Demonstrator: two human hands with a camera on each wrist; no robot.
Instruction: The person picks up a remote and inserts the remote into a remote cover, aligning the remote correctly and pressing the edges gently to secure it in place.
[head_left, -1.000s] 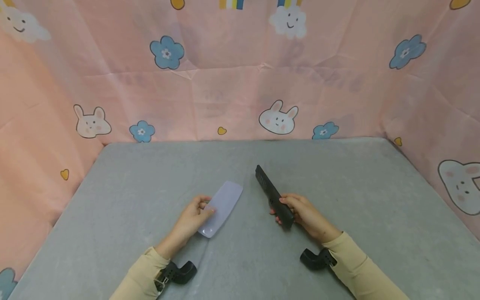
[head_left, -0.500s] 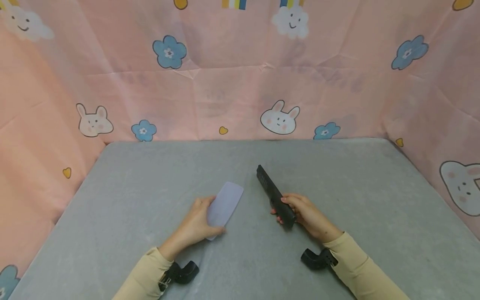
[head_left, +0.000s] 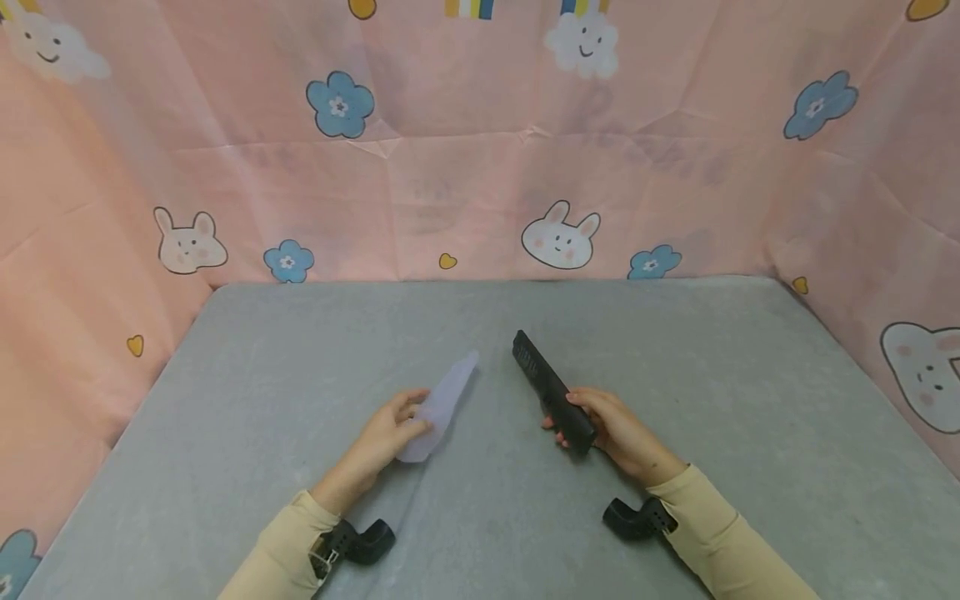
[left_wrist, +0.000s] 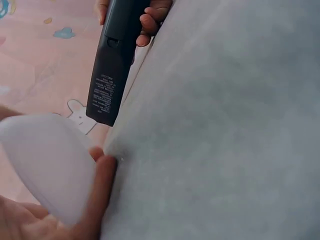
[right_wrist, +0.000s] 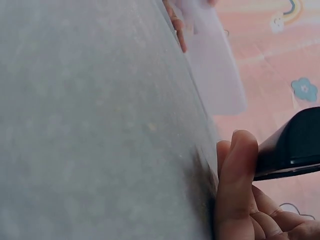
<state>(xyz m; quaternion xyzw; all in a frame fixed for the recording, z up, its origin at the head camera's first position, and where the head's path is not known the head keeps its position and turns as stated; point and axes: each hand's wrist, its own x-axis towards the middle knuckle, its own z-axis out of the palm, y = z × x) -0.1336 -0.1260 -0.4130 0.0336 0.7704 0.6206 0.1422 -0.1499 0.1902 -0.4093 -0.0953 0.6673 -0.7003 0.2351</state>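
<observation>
My left hand (head_left: 381, 437) pinches a flat lavender cover-like piece (head_left: 444, 412) with rounded ends, thumb on the near face and fingers behind. In the head view the piece is tilted almost edge-on; in the left wrist view it shows a broad pale face (left_wrist: 50, 155). To the right, my right hand (head_left: 621, 435) grips a black remote control (head_left: 549, 390) around its lower half. The remote slants, its far end pointing up and left toward the middle. In the left wrist view its back (left_wrist: 107, 75) shows a battery-door latch and small white print. A gap separates the two things.
A grey cloth-covered table (head_left: 315, 350) lies under both hands. Pink curtain (head_left: 450, 183) with bunnies, flowers and clouds encloses the back and sides. Black camera mounts sit on the left wrist (head_left: 367, 542) and the right wrist (head_left: 630, 518).
The left hand has shifted its grip on the lavender piece, thumb moving toward its lower right edge and then back. The piece has turned from face-on to nearly edge-on. The remote stays nearly still.
</observation>
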